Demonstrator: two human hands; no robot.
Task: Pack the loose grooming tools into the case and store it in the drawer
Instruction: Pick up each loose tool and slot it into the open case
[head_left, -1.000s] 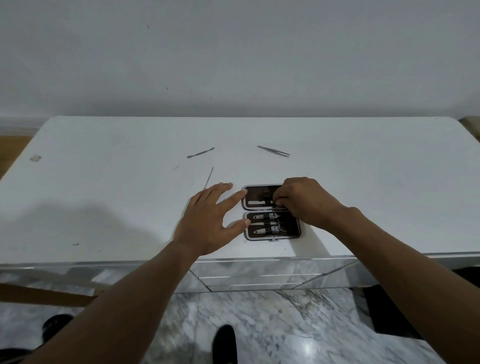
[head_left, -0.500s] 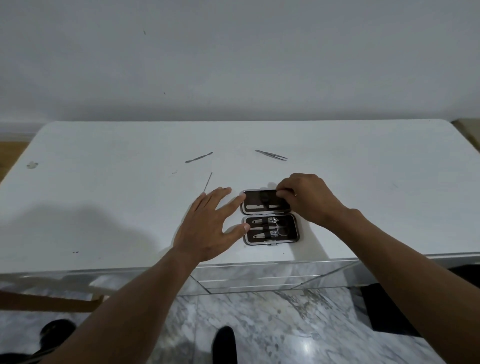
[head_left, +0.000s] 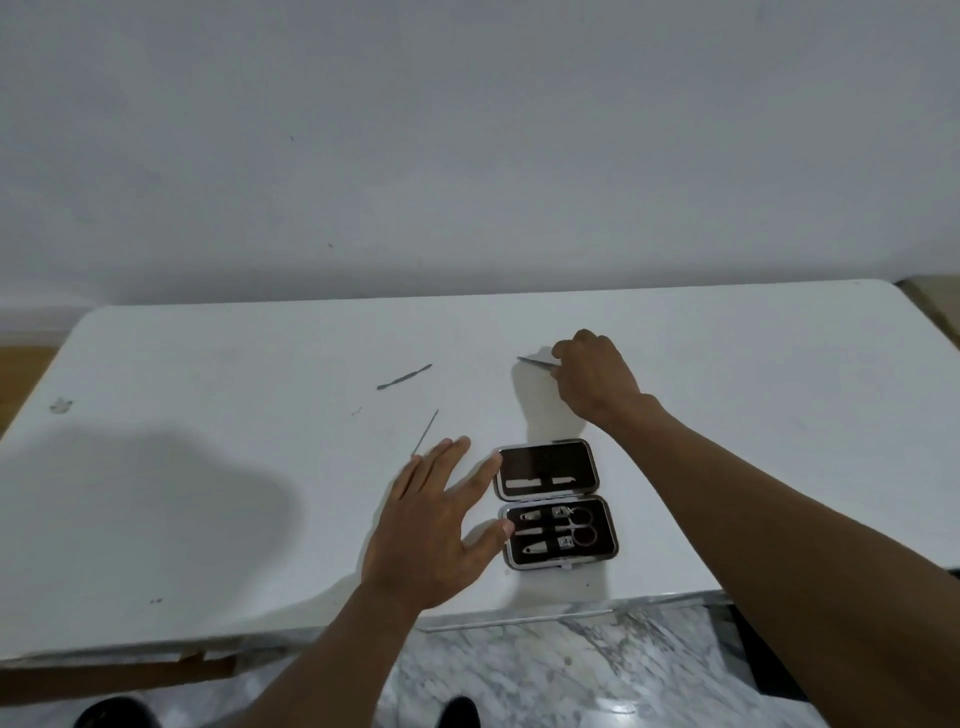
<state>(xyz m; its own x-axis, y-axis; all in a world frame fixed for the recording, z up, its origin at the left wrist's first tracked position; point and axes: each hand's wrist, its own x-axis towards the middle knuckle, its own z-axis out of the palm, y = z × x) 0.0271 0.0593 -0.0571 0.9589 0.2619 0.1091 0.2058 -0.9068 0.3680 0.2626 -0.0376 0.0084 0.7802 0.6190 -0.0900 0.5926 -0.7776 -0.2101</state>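
An open black grooming case (head_left: 556, 504) lies flat near the front edge of the white table (head_left: 208, 467). Its near half holds clippers and small scissors, its far half a flat metal tool. My left hand (head_left: 436, 525) rests spread on the table, fingertips touching the case's left edge. Farther back, my right hand (head_left: 597, 379) closes its fingers on the tweezers (head_left: 535, 362), whose tip pokes out to the left. A thin pointed tool (head_left: 426, 431) lies just beyond my left fingers. A slim cuticle tool (head_left: 404, 376) lies farther back on the left.
A plain wall rises behind the table. Marble floor (head_left: 571, 670) and my shoes show below the front edge. A small smudge (head_left: 60, 405) marks the far left of the tabletop.
My right hand left the case's far half and moved back to the tweezers, closing on them. My left hand stayed beside the case.
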